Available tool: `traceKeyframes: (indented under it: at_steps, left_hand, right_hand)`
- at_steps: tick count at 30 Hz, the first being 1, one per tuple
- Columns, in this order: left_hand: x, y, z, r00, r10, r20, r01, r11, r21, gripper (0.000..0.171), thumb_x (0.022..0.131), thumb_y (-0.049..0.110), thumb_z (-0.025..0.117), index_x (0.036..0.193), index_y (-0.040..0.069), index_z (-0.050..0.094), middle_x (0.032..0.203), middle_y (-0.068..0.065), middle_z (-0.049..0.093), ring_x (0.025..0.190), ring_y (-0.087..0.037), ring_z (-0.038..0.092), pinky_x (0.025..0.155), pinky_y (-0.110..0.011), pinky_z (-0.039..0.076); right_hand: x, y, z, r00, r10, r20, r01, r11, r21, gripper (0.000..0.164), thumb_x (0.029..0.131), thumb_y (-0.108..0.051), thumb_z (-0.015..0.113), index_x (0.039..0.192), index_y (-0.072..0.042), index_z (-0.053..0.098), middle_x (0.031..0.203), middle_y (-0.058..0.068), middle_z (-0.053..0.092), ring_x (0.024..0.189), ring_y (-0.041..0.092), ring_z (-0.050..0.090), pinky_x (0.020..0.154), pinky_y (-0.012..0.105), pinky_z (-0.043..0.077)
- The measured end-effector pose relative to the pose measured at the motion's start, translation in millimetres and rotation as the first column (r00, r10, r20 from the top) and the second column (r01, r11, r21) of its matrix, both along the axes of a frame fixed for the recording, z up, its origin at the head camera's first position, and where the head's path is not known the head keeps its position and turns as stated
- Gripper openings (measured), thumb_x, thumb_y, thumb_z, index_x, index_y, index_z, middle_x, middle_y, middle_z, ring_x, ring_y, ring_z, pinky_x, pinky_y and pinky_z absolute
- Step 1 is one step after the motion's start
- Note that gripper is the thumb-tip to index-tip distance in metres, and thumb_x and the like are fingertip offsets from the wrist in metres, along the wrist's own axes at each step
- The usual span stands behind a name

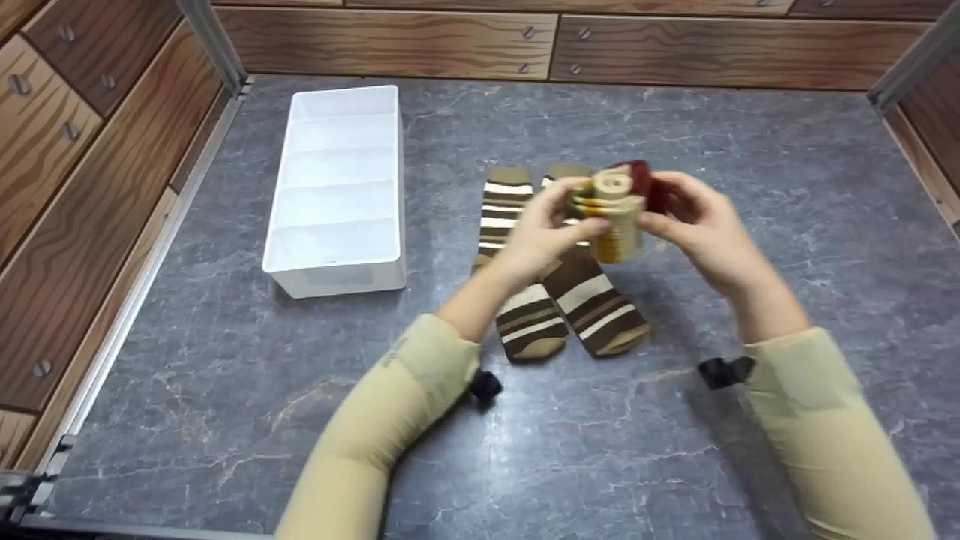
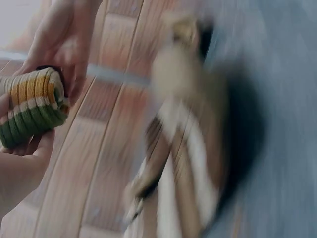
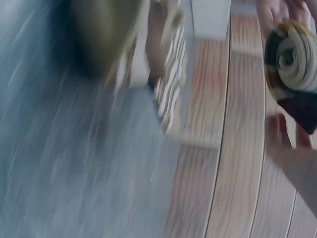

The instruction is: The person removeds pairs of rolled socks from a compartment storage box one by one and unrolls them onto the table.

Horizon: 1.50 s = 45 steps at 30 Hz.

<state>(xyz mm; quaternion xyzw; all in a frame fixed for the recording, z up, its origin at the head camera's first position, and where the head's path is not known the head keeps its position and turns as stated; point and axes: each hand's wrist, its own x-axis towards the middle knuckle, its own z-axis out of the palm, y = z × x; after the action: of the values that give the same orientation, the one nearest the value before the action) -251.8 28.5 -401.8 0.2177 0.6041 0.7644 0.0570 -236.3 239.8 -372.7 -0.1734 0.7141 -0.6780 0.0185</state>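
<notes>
A rolled-up pair of knitted socks (image 1: 616, 225), striped in cream, yellow and green with a dark red part, is held up between both hands. My left hand (image 1: 544, 225) grips its left side, thumb in front; the green and yellow ribbed side of the sock roll (image 2: 34, 101) shows in the left wrist view. At the dark red part, my right hand (image 1: 705, 229) holds the other side with thumb and fingers. The right wrist view shows the spiral end of the roll (image 3: 294, 59). Beneath the hands, two brown-and-white striped socks (image 1: 592, 300) lie flat, partly covered by the left hand.
To the left stands a white box (image 1: 345, 279) split into several compartments by crosswise dividers. The grey marbled tabletop (image 1: 300, 435) is bordered by wood-patterned panels (image 1: 390, 41) at the back and sides.
</notes>
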Motion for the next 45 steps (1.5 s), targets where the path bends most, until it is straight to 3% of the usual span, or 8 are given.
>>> traceKeyframes:
  at_steps: [9,16,21,24,29,36,39,45]
  left_hand:
    - [-8.4,61.2,-21.9,1.0,-0.023,0.02,0.025,0.99,-0.139,0.05,0.077,-0.004,0.075,0.124,-0.003,0.056,0.117,-0.015,0.061,0.099,-0.012,0.06,0.084,-0.023,0.051]
    - [-12.6,87.9,-39.6,0.999,-0.043,0.019,0.047,0.949,-0.313,0.049,0.078,0.0,0.076,0.122,-0.002,0.056,0.117,-0.015,0.061,0.1,-0.01,0.059,0.087,-0.016,0.045]
    - [-11.6,90.8,-42.9,0.997,-0.072,0.009,0.068,0.894,-0.442,0.051,0.079,0.005,0.077,0.125,0.0,0.056,0.12,-0.012,0.06,0.104,-0.011,0.057,0.088,-0.014,0.043]
    - [-10.7,90.5,-38.8,0.993,-0.096,-0.075,0.044,0.856,-0.515,0.053,0.08,0.006,0.076,0.128,0.002,0.054,0.124,-0.011,0.058,0.11,-0.012,0.053,0.093,-0.013,0.038]
    - [-6.7,94.2,-27.5,0.956,-0.144,-0.255,-0.043,0.792,-0.608,0.059,0.079,0.015,0.077,0.133,0.009,0.053,0.131,-0.007,0.052,0.116,-0.009,0.047,0.098,-0.013,0.031]
    - [-1.8,107.3,-22.8,0.927,-0.201,-0.316,-0.096,0.688,-0.719,0.059,0.08,0.029,0.078,0.134,0.019,0.054,0.126,0.003,0.053,0.11,-0.005,0.049,0.092,-0.013,0.036]
    - [-0.6,112.8,-24.0,0.926,-0.173,-0.336,-0.129,0.692,-0.71,0.055,0.08,0.028,0.079,0.13,0.019,0.058,0.123,0.002,0.055,0.108,-0.006,0.051,0.09,-0.012,0.037]
    - [1.7,121.6,-25.9,0.955,-0.115,-0.272,-0.086,0.773,-0.628,0.058,0.078,0.024,0.081,0.129,0.013,0.056,0.118,-0.002,0.055,0.105,-0.006,0.05,0.09,-0.012,0.036]
  right_hand:
    - [1.4,64.2,-22.6,0.996,-0.032,0.082,0.019,0.987,0.161,0.046,0.084,0.008,0.066,0.127,-0.005,0.055,0.121,0.001,0.059,0.11,0.011,0.056,0.087,0.019,0.049]
    - [4.3,88.8,-43.0,0.987,-0.082,0.137,0.041,0.959,0.281,0.045,0.085,0.004,0.067,0.127,-0.007,0.053,0.118,-0.008,0.058,0.107,0.005,0.056,0.084,0.019,0.05]
    - [6.5,94.6,-52.7,0.981,-0.06,0.184,0.009,0.964,0.266,0.042,0.084,0.007,0.067,0.121,-0.007,0.053,0.113,-0.007,0.06,0.103,0.006,0.058,0.085,0.019,0.05]
    - [8.0,96.4,-55.1,0.978,-0.062,0.197,0.008,0.965,0.263,0.041,0.083,0.007,0.067,0.118,-0.009,0.052,0.112,-0.007,0.06,0.103,0.007,0.058,0.084,0.02,0.05]
    - [11.2,100.8,-55.9,0.975,-0.071,0.212,0.018,0.97,0.244,0.041,0.083,0.006,0.068,0.118,-0.01,0.053,0.111,-0.005,0.06,0.102,0.008,0.059,0.083,0.021,0.052]
    - [14.0,106.9,-58.9,0.972,-0.066,0.227,0.029,0.986,0.163,0.041,0.08,0.01,0.069,0.114,-0.008,0.055,0.108,-0.002,0.062,0.1,0.008,0.061,0.082,0.022,0.052]
    - [15.3,110.9,-58.8,0.971,-0.066,0.23,0.03,0.987,0.16,0.04,0.081,0.01,0.068,0.115,-0.008,0.056,0.109,-0.003,0.062,0.1,0.008,0.062,0.083,0.021,0.051]
    - [19.0,121.4,-52.8,0.969,-0.135,0.207,0.076,0.96,0.27,0.034,0.087,-0.001,0.067,0.119,-0.009,0.058,0.11,-0.008,0.063,0.1,0.005,0.061,0.082,0.02,0.051]
